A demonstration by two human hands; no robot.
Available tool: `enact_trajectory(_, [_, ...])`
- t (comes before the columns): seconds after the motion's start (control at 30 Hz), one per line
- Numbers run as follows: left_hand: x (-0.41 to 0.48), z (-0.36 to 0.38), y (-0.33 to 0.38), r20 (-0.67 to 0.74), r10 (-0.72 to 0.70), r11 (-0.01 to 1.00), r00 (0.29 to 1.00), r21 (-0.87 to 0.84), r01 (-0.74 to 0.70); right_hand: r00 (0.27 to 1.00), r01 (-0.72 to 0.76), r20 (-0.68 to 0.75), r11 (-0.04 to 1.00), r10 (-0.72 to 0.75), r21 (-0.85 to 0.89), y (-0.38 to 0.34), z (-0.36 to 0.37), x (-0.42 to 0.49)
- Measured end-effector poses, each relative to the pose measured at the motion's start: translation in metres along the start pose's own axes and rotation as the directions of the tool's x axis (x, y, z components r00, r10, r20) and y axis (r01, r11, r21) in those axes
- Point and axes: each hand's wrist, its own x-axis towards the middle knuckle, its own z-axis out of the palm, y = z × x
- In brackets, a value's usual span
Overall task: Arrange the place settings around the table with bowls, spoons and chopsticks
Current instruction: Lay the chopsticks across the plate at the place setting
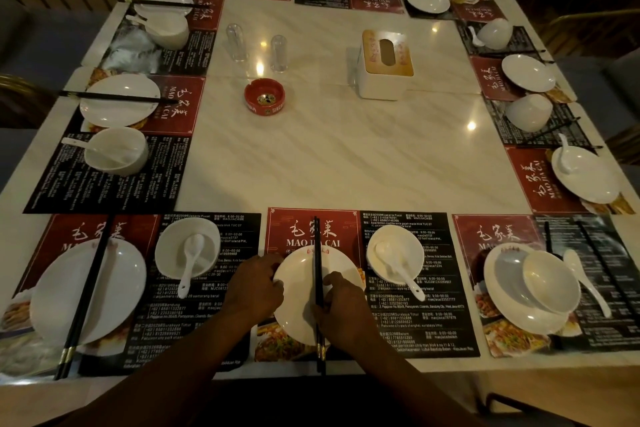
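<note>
Now, at the 6 o'clock edge of the tabletop [346, 156], your left hand [254, 282] holds the plate [296, 308] by its 9 o'clock rim while your right hand [341, 308] pinches the chopsticks [316, 253], which lie across the plate, long axis running 12 to 6 o'clock; the right hand is nearer them.

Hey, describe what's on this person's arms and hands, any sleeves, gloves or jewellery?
Both forearms are bare, with no sleeve edge in view. The left hand and right hand wear no gloves; no watch, bracelet or ring shows, though the light is dim.
</note>
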Motion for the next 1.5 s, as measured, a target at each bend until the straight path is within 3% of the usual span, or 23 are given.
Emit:
enact_trajectory(0.5, [-0.002, 0.001, -0.001, 0.001, -0.018, 1.000, 1.000, -0.025, 0.018, 1.000, -0.020, 0.007, 0.999, 0.020, -0.033, -0.001, 0.001, -0.001])
enact_trajectory(0.77, [-0.004, 0.002, -0.004, 0.027, -0.087, 0.994, 0.996, -0.067, 0.088, 0.976, -0.138, -0.197, 0.963, 0.093, -0.232, 0.027, -0.029, -0.017])
enact_trajectory(1.0, [-0.004, 0.005, -0.008, 0.032, -0.139, 0.985, 0.990, -0.096, 0.141, 0.982, -0.160, -0.115, 0.982, 0.148, -0.104, 0.047, -0.030, -0.020])
enact_trajectory(1.3, [-0.001, 0.007, -0.007, 0.040, -0.168, 0.980, 0.985, -0.098, 0.171, 0.983, -0.136, -0.122, 0.991, 0.136, 0.008, 0.048, -0.029, -0.021])
enact_trajectory(1.5, [0.001, 0.005, -0.002, -0.019, -0.064, 0.998, 0.998, -0.021, 0.063, 0.979, -0.194, -0.076, 0.980, 0.192, -0.032, 0.064, -0.048, -0.030])
